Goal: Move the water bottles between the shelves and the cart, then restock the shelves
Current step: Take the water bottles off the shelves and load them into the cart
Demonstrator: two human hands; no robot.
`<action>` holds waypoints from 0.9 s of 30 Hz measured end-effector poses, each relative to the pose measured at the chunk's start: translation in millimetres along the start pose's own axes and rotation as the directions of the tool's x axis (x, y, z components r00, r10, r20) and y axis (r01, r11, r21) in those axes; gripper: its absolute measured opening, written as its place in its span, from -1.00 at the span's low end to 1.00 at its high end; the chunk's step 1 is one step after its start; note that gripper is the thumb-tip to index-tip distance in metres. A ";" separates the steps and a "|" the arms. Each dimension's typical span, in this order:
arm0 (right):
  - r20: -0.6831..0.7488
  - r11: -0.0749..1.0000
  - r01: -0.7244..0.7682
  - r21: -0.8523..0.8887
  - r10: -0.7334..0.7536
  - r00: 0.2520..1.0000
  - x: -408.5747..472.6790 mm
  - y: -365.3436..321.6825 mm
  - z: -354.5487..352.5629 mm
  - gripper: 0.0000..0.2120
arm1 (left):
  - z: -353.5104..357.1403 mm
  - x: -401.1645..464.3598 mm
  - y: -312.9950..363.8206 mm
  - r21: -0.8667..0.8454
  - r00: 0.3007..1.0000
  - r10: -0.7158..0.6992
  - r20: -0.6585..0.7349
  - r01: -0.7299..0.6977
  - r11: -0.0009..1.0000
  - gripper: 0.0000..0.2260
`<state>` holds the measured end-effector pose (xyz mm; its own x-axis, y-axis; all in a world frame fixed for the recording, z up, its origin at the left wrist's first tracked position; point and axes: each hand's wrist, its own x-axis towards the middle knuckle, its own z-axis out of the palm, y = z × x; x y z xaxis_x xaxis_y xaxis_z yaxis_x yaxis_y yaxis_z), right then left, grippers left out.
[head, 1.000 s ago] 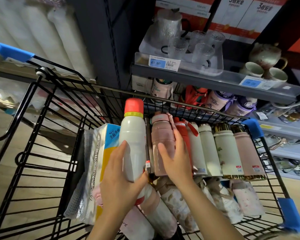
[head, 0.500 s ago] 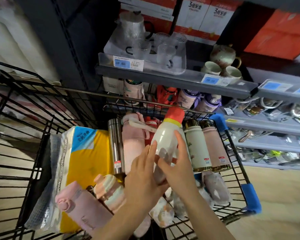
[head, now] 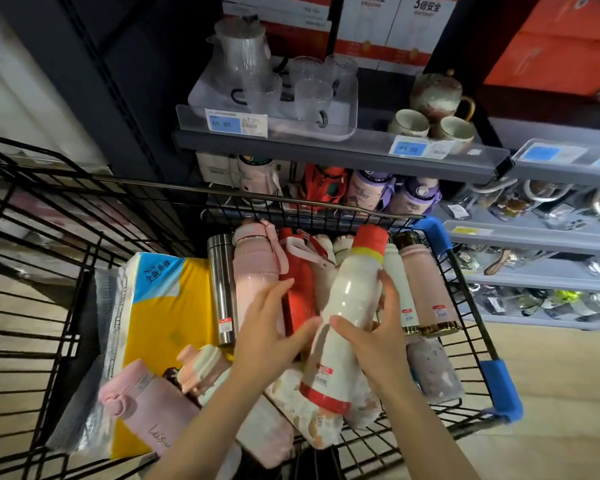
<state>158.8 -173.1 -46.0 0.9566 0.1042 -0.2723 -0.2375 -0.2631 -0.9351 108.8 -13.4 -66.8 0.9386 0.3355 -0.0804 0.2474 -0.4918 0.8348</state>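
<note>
Two bare forearms — no sleeves, watch or bracelet in view — ending in the left hand (head: 267, 336) and right hand (head: 378, 336) (no rings, short unpainted nails).

White bottle (head: 347, 306): a second before it stood upright at the left of the cart (head: 465, 278), by the tissue pack (head: 160, 306); it crossed to the right and lay tilted over the row of bottles, red cap away from the fingers.
Left hand (head: 269, 336): it had gripped the bottle's body; it let go, and only the thumb tip touched the bottle's left side, fingers spread over the red bottle (head: 297, 292).
Right hand (head: 378, 336): it left the pink bottle (head: 253, 275) and took the white one, thumb across the front, fingers (head: 390, 289) behind its right side.
</note>
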 end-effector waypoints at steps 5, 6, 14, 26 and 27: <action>-0.018 0.994 -0.101 0.045 0.102 0.995 -1.3 3.7 -17.0 -0.11 | -5.9 48.1 -40.8 0.297 0.954 -0.237 -0.182 0.283 0.912 -0.15; -0.021 0.994 -0.100 0.043 0.101 0.995 -2.6 4.7 -20.9 -0.13 | -0.7 53.2 -41.8 0.323 0.946 -0.278 -0.168 0.320 0.891 -0.10; -0.046 0.993 -0.116 0.007 0.116 0.992 -3.8 12.6 -40.0 -0.10 | 22.0 62.0 -38.8 0.371 0.902 -0.340 -0.265 0.421 0.828 -0.15; -0.041 0.994 -0.041 0.103 0.045 0.998 -8.0 -2.5 -35.8 -0.16 | -9.5 21.3 -21.2 0.131 0.914 0.092 -0.396 -0.043 0.990 -0.18; -0.051 0.995 -0.018 0.101 0.023 0.998 -10.2 -6.8 -34.5 -0.15 | -13.8 18.8 -13.5 0.119 0.906 0.117 -0.406 -0.075 0.990 -0.18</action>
<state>156.6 -205.5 -29.0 0.9581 0.0491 -0.2821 -0.2706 -0.1666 -0.9482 119.8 10.7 -72.1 0.7820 0.5726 0.2462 0.2034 -0.6078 0.7676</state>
